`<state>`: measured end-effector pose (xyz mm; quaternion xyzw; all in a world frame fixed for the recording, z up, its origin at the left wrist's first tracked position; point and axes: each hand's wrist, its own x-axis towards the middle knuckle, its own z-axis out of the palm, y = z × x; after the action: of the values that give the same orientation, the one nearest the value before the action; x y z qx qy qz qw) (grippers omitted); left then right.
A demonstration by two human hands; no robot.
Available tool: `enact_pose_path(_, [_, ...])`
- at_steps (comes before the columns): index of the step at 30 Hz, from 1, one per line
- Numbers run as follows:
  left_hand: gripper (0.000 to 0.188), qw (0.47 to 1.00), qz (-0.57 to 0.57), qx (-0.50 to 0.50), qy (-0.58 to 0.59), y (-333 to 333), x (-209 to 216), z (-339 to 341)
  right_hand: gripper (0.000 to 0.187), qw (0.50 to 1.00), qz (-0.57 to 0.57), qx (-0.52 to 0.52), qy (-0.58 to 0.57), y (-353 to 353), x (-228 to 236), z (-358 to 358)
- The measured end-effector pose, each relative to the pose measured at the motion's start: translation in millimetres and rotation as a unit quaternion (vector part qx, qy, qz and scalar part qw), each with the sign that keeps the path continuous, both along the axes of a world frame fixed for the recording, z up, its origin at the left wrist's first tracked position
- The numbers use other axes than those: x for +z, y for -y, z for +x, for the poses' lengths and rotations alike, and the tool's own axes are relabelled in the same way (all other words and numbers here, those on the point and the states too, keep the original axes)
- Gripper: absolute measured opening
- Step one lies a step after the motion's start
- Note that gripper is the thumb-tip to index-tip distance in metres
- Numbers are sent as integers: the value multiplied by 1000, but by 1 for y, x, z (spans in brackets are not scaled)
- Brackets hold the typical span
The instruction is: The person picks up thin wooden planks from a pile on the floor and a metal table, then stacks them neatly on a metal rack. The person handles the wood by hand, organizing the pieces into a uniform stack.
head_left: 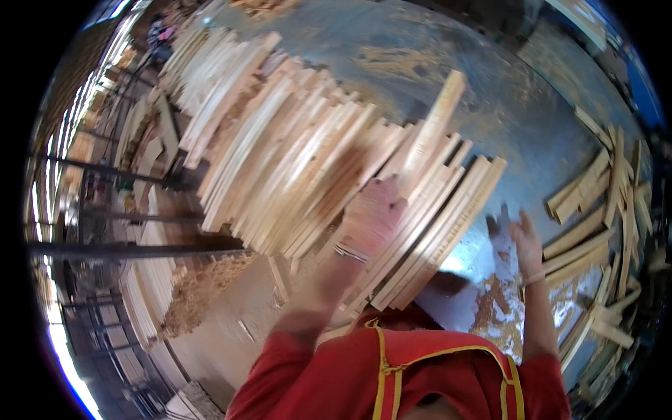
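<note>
My left hand [371, 217], a little blurred, is closed round the near end of a pale wooden strip [435, 122]. That strip slants up and to the right, its far end standing out past the others. Beneath it lies a row of similar strips [448, 224], side by side in front of me. To the right of this row my right hand [526, 245] is over the table, fingers apart and holding nothing. Its dark shadow falls on the shiny tabletop beside it.
More stacked strips [294, 154] run off to the upper left. Loose offcuts [595, 203] lie jumbled at the right. Sawdust [399, 63] is scattered on the metal table [504, 105]. A dark metal bar [133, 250] juts in from the left, near a sawdust heap [199, 290].
</note>
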<state>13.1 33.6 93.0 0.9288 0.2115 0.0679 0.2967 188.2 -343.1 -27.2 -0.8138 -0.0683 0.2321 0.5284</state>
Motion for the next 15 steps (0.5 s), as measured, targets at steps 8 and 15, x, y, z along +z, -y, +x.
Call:
enact_pose_path(8, [39, 987, 135, 86, -11, -148, 7, -111, 74, 981, 98, -66, -153, 13, -25, -139])
enact_pose_path(15, [62, 921, 376, 6, -103, -146, -93, -135, 78, 992, -34, 27, -121, -47, 7, -162])
